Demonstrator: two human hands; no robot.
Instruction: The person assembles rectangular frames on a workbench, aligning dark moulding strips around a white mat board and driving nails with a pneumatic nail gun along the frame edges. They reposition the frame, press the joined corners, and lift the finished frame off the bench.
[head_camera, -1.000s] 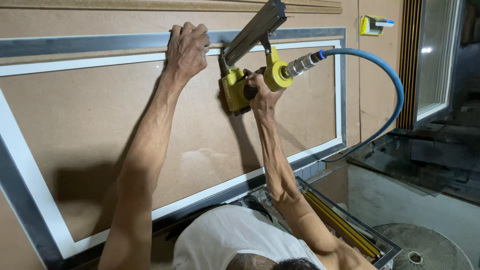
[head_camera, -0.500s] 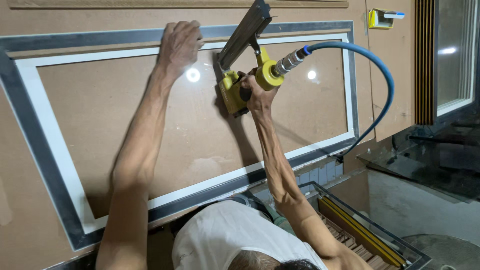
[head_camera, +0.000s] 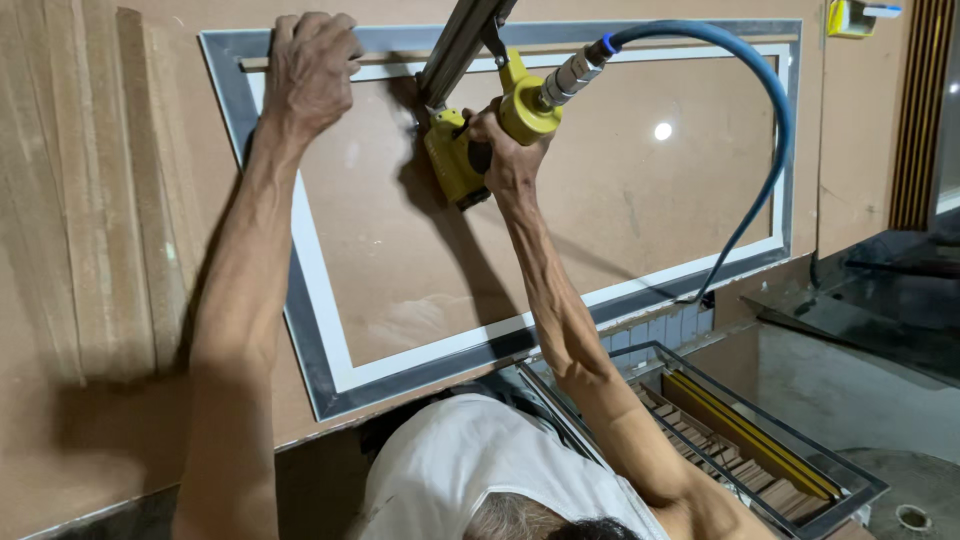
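Gripping one yellow nail gun (head_camera: 470, 150), right hand (head_camera: 505, 150); left hand (head_camera: 310, 75) fingers press one panel (head_camera: 560, 230).

Brown board panel (head_camera: 560, 220) carries a rectangular grey-and-white trim frame (head_camera: 310, 300); thin wooden strip (head_camera: 300, 62) along its top edge.

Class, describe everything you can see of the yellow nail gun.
The yellow nail gun has a glossy yellow body, a long grey metal magazine running up out of the frame, and a metal coupling joining a blue air hose. The right hand grips its handle, pressing it against the brown panel near the frame's top edge.
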